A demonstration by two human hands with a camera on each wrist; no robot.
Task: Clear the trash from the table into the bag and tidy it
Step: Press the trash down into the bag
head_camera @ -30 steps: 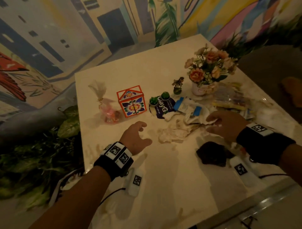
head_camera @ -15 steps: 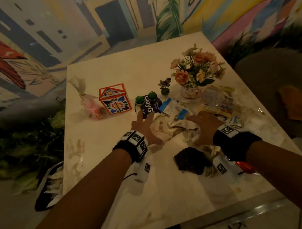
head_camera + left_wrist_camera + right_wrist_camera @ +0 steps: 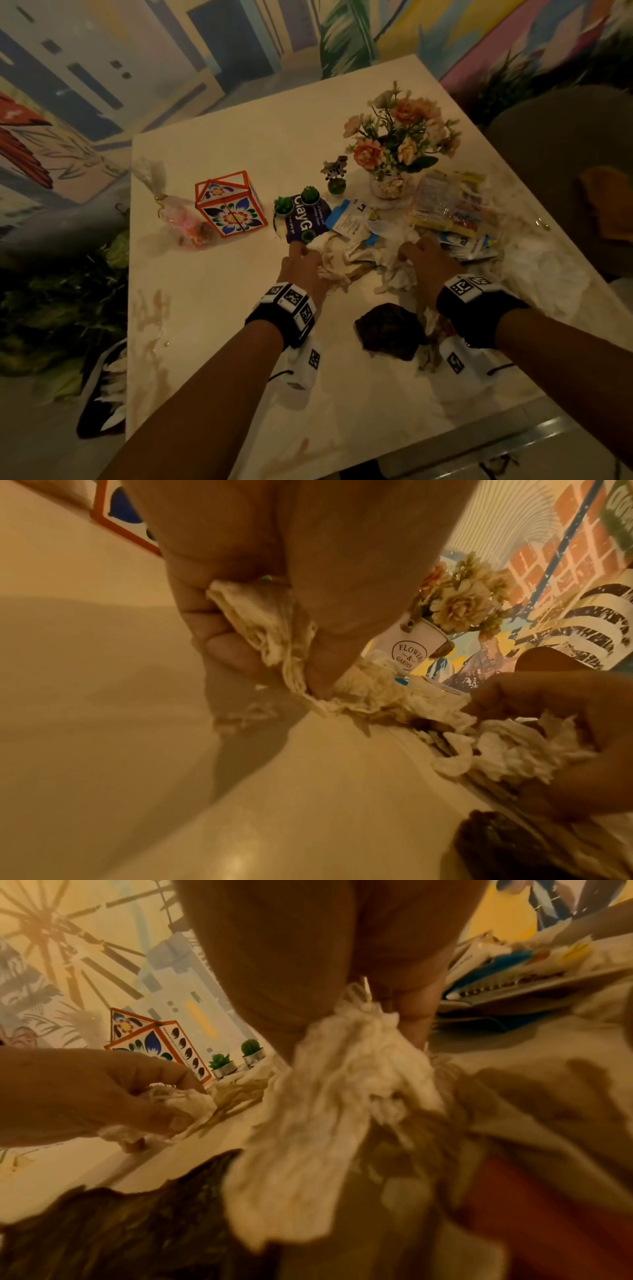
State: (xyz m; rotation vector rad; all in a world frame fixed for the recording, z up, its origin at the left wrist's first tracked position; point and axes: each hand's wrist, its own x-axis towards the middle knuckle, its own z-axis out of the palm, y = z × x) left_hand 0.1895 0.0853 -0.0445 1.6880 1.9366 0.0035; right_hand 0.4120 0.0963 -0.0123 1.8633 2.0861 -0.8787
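Since half a second ago both hands have closed further into the pile of crumpled tissues (image 3: 356, 255) at the middle of the table (image 3: 212, 294), and the left hand has slid forward to the rim of the dark round card.

The left hand (image 3: 301, 263) has fingers and thumb curled round a soft, creased wad of beige tissue (image 3: 270, 626), pinching it against the tabletop. The right hand (image 3: 424, 260) grips a fluffier, whiter wad (image 3: 342, 1085) that hangs in ragged folds below its fingers.

Just beyond the knuckles lie flat blue-and-white wrappers (image 3: 349, 219) and, toward the right edge, a heap of glossy clear plastic packets (image 3: 445, 205). A dark, wrinkled lump (image 3: 388, 330) sits near the front edge between the two wrists.

Further out stand two small round cactus pots (image 3: 310, 195), a boxy floral carton (image 3: 229, 205) with orange edges, and a white tin of paper-like flowers (image 3: 390, 185). A black-and-white bag (image 3: 99, 387) lies on the floor by the table's left edge.
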